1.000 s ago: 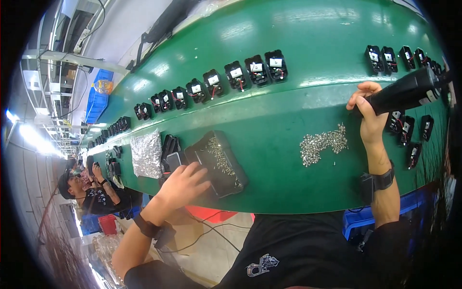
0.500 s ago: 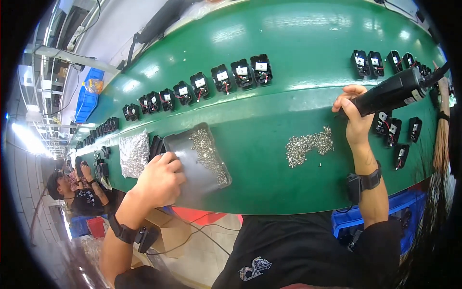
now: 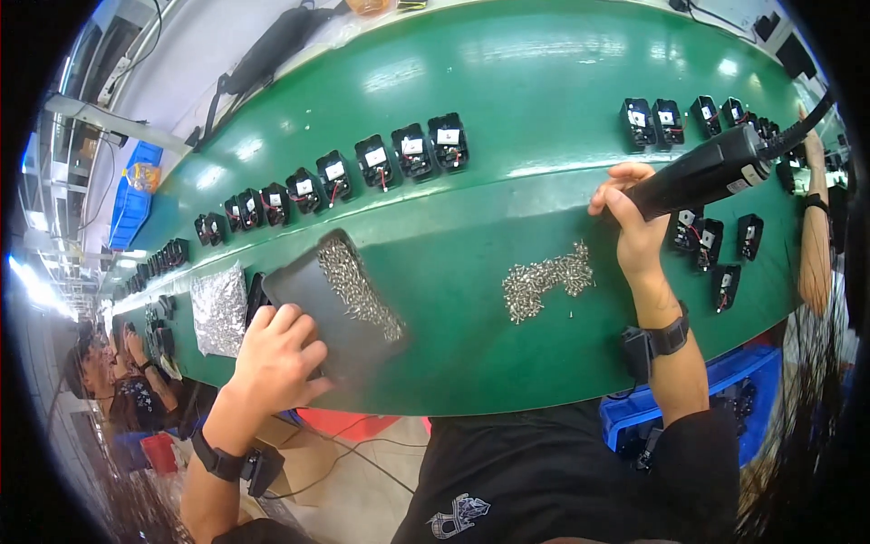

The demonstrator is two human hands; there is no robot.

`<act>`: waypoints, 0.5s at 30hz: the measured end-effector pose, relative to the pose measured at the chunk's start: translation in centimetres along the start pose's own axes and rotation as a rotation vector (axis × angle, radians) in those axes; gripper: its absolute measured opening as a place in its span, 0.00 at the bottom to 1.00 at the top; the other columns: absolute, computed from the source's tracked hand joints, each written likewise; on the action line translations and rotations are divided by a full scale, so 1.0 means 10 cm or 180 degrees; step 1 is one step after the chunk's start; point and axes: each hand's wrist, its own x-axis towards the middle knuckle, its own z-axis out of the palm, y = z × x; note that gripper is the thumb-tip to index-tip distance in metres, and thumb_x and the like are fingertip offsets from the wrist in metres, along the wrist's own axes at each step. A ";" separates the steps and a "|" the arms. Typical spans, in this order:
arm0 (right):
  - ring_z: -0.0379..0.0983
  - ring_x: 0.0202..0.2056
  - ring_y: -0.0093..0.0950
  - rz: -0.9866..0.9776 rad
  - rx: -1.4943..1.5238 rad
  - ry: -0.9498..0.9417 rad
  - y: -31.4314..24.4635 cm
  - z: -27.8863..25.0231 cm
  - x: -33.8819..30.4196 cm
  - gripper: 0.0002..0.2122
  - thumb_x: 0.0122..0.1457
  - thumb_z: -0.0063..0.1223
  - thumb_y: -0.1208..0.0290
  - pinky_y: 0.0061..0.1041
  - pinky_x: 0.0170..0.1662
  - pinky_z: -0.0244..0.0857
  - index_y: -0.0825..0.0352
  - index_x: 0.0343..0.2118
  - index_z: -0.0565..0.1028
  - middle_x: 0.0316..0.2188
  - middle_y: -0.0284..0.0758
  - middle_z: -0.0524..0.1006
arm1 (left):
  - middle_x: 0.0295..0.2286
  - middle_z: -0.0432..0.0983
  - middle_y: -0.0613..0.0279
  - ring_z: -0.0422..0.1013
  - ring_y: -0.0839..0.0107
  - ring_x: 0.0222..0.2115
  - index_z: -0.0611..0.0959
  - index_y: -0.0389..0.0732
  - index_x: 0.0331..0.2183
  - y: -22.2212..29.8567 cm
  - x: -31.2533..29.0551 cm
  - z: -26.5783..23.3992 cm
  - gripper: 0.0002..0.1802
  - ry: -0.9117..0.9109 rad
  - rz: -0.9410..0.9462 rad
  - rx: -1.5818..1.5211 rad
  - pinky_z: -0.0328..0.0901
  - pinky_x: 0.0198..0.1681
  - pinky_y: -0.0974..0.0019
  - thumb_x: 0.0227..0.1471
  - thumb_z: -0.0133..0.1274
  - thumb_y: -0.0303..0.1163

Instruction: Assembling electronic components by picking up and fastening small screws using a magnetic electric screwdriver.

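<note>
My left hand (image 3: 276, 358) is closed on the near left side of a grey shallow tray (image 3: 313, 304), fingers curled at its rim. Small silver screws (image 3: 362, 295) lie along the tray's right side. In my right hand (image 3: 639, 231) is a black electric screwdriver (image 3: 698, 172), its cord running off at the upper right; the hand wraps its front end, and the tip is hidden. Between both hands, a loose pile of screws (image 3: 544, 279) is spread on the green table (image 3: 453, 363), with a single screw lying apart on its near side.
A clear bag of screws (image 3: 219, 313) lies left of the tray. Black housings with red wires (image 3: 374, 161) stand in a row beyond it, and more (image 3: 710, 245) sit at the right. A blue bin (image 3: 625, 417) is below the table edge. Other people work at both sides.
The whole view has shifted, so things on the table appear farther left. My left hand has moved nearer along the tray's rim. My right hand still holds the screwdriver.
</note>
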 end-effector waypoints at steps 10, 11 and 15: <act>0.75 0.27 0.25 0.0072 -0.0093 -0.0001 -0.01 -0.01 -0.02 0.11 0.55 0.52 0.80 0.25 0.33 0.72 0.72 0.42 0.69 0.26 0.38 0.76 | 0.28 0.67 0.63 0.64 0.61 0.38 0.76 0.46 0.21 0.02 0.13 0.01 0.21 0.0428 -0.0257 0.0402 0.57 0.37 0.59 0.23 0.67 0.44; 0.75 0.27 0.25 0.0051 -0.0105 0.0017 -0.02 -0.03 -0.01 0.11 0.55 0.52 0.80 0.25 0.34 0.72 0.72 0.42 0.69 0.26 0.38 0.76 | 0.28 0.67 0.63 0.64 0.61 0.38 0.76 0.45 0.22 0.02 0.15 0.03 0.21 0.0536 -0.0268 0.0430 0.57 0.37 0.59 0.24 0.67 0.43; 0.75 0.27 0.25 0.0027 -0.0097 0.0020 -0.01 0.00 0.00 0.11 0.55 0.52 0.80 0.24 0.34 0.71 0.73 0.42 0.70 0.26 0.37 0.76 | 0.30 0.68 0.62 0.64 0.60 0.38 0.77 0.45 0.23 0.02 0.19 0.12 0.23 0.0630 -0.0381 0.0704 0.58 0.37 0.58 0.21 0.67 0.44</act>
